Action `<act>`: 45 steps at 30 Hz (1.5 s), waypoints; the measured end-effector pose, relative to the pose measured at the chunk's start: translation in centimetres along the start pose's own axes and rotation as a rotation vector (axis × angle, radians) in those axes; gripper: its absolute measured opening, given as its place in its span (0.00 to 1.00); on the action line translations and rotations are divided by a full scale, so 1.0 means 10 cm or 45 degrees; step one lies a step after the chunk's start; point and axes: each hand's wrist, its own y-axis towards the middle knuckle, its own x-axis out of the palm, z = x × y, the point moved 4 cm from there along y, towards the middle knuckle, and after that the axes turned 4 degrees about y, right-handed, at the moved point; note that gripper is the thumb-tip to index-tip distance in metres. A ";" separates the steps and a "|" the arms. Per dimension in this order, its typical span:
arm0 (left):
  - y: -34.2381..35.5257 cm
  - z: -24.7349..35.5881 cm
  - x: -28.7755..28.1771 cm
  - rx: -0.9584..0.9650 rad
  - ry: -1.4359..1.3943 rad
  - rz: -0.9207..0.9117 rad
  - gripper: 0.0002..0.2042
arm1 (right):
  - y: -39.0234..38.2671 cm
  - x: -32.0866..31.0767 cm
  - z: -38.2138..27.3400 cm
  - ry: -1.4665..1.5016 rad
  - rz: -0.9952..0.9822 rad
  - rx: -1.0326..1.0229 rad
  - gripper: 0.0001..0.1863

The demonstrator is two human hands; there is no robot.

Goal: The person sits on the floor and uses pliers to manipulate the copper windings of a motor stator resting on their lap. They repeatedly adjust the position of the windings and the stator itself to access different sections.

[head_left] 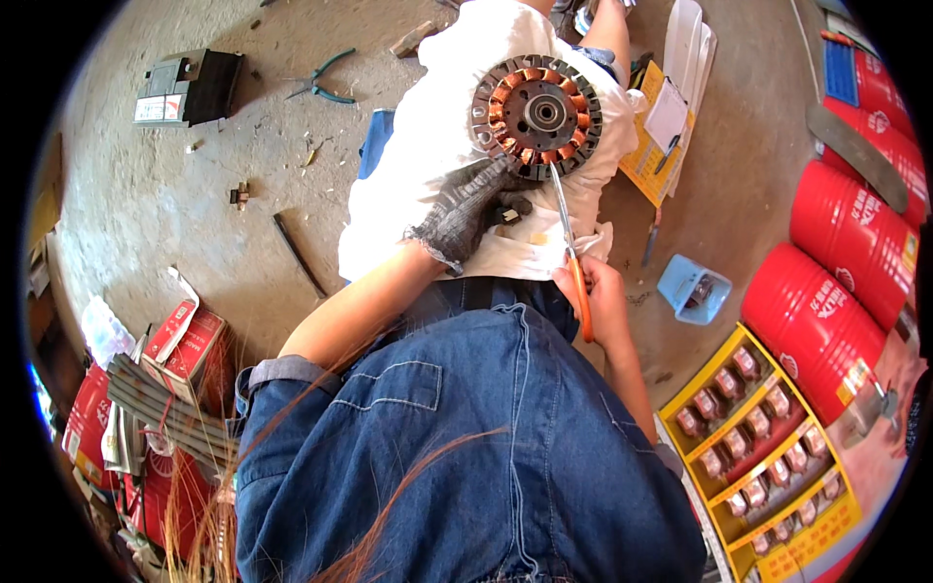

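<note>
On the white cloth (389, 209) over my lap rests a round motor stator (507, 115), ringed with copper windings and with a bearing-like hub at its centre. My left hand (465, 206), in a dark grey knitted glove, is closed on the near left edge of it; some of its fingers are hidden. Bare, my right hand (604, 296) grips the orange handles of a pair of scissors (567, 222). Their slim metal blades point away from me, and the tip reaches the near edge of the stator, by the copper windings. Whether it touches them I cannot tell.
Pliers (321, 83) and a black battery (188, 89) lie on the concrete floor at far left. Right of my lap are a yellow sheet with a clipboard (667, 121) and a blue plastic tub (692, 290). Red drums (814, 325) and a yellow display rack (743, 340) line the right.
</note>
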 end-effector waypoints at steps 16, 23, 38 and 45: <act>0.21 -0.01 0.16 -0.095 0.021 0.352 0.20 | 0.08 -0.07 -0.12 -0.259 0.164 -0.204 0.18; -0.01 0.27 0.29 -0.247 0.343 0.185 0.28 | 0.09 -0.12 -0.02 -0.177 0.125 -0.160 0.18; 0.88 1.39 0.64 1.288 2.413 -0.252 0.32 | 0.17 -0.52 -0.35 -0.014 -0.046 0.052 0.23; 0.85 1.31 0.60 1.259 2.510 -0.173 0.32 | 0.24 -0.39 -0.20 -0.230 0.026 -0.097 0.20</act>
